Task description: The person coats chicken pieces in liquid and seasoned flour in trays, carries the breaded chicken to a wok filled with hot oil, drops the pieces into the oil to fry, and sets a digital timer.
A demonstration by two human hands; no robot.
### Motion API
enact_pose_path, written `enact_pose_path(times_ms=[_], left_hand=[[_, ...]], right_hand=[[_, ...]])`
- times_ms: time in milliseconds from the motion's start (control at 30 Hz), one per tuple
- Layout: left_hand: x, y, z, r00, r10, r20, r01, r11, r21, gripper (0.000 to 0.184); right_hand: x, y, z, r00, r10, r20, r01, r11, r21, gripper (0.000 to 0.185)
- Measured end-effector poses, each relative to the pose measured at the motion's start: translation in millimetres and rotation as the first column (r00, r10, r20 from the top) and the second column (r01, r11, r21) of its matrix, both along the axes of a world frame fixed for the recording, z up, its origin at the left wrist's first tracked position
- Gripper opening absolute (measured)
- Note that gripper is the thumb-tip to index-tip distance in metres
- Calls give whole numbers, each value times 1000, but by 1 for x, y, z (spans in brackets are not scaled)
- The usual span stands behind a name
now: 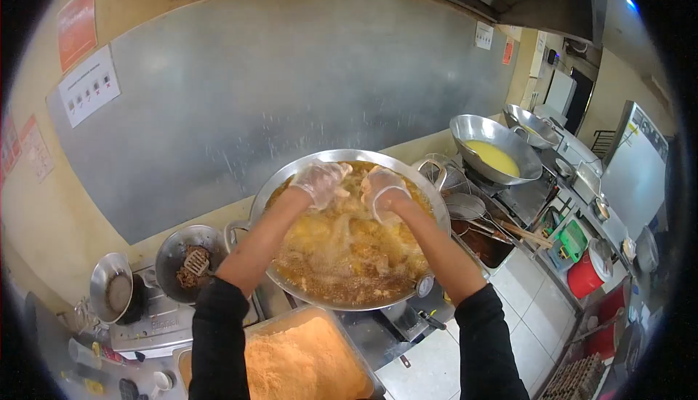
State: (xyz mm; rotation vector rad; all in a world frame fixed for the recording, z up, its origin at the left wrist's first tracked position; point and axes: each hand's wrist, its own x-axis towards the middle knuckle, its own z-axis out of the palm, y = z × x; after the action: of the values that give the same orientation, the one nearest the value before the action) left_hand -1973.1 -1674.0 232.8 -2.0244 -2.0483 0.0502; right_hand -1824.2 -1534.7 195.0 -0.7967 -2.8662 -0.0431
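A large wok [256, 207] full of bubbling golden oil sits in the middle, with pale pieces of food frying under the foam. Over its far half is my left hand [320, 182] in a clear plastic glove, fingers curled around what looks like a floury coated piece. Just to the right, my right hand [383, 191], also gloved, has its fingers bent around a similar pale piece. The exact kind of food is blurred. A round dial thermometer [424, 286] hangs at the wok's right front rim. Below the wok lies a tray of orange breading flour [309, 360].
On the left burners stand a dark pan with a slotted turner [196, 260] and a smaller pan [111, 289]. Wire strainers [465, 206] rest to the right of the wok. Farther right is another wok [465, 135] holding yellow oil. A metal panel [291, 73] covers the wall behind.
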Motion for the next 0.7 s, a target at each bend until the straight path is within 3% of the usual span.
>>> enact_pose_path(times_ms=[67, 133, 200, 233, 267, 300, 333, 367, 400, 433, 467, 500, 533, 567, 600, 633, 700], left_hand=[[-18, -20, 3, 972, -100, -212, 109, 993, 34, 61], [-6, -67, 32, 981, 35, -189, -14, 994, 110, 41], [-2, -128, 41, 955, -17, -297, 107, 951, 291, 41], [5, -156, 49, 958, 29, -284, 60, 952, 300, 42], [5, -184, 49, 960, 76, -268, 11, 951, 309, 42], [-4, -208, 35, 957, -11, -290, 136, 899, 416, 45], [0, -237, 30, 964, 27, -263, 85, 910, 405, 45], [11, -267, 33, 999, -32, 24, 18, 893, 450, 48], [17, -297, 22, 989, -10, 150, -54, 908, 415, 51], [24, -327, 10, 962, 20, 273, -127, 917, 378, 53], [30, -358, -2, 920, 56, 387, -198, 920, 338, 55], [31, -384, -22, 789, 158, 594, -371, 893, 256, 55], [33, -409, -42, 610, 243, 754, -517, 843, 146, 54], [39, -437, -70, 590, 251, 768, -528, 839, 131, 61], [41, -469, -103, 591, 415, 692, -506, 858, -83, 71], [42, -500, -138, 604, 547, 579, -480, 830, -284, 80], [69, -551, -216, 692, 574, 438, -421, 813, -402, 96]], right_hand=[[12, -5, 21, 999, 6, -53, -10, 996, -91, 32], [27, -18, 36, 994, -42, -96, 28, 988, -152, 31], [55, -68, 75, 994, -15, -111, -8, 979, -204, 29], [68, -89, 84, 987, 54, -152, -86, 973, -216, 28], [72, -100, 85, 992, 110, -65, -119, 980, -161, 30], [74, -127, 85, 988, 156, -7, -156, 977, -144, 31], [76, -152, 85, 978, 202, 49, -194, 972, -128, 32], [85, -195, 87, 976, 165, -140, -208, 897, -390, 35], [87, -226, 80, 956, 56, -289, -234, 744, -626, 38], [85, -246, 60, 966, 73, -246, -223, 713, -665, 38], [88, -266, 38, 935, 275, -224, -355, 725, -590, 40], [89, -285, 18, 861, 467, -201, -499, 702, -507, 43], [90, -303, -3, 888, 452, -82, -380, 622, -685, 52], [87, -316, -41, 843, 530, 95, -342, 663, -666, 57], [81, -326, -86, 766, 585, 266, -324, 709, -627, 62], [84, -340, -124, 748, 623, 229, -349, 663, -662, 66], [91, -373, -185, 661, 706, 253, -409, 622, -667, 76]])
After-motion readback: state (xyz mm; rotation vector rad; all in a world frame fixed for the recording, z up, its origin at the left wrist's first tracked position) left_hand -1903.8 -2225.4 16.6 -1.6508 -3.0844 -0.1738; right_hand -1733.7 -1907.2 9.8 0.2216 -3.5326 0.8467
